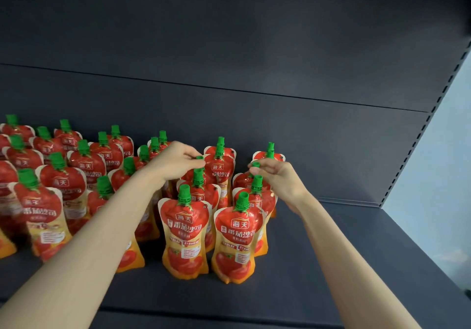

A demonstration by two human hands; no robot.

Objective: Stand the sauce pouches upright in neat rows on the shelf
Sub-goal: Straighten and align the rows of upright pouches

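On the shelf (331, 265), pouches (61, 188) stand upright in rows from the left. Left hand (175, 160) pinches one pouch's green cap (199, 158) from above; right hand (277, 175) pinches a second cap (255, 164), one column rightward.

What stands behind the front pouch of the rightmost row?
Behind the front pouch, more pouches stand in file, bodies largely hidden. The right hand pinches one's green cap.

sauce pouches (184, 237), red and orange fronts: brand mark "海天" in a white-edged box near the top; large white "番茄沙司" beneath it. small print on the lower white panels, too fine to read.
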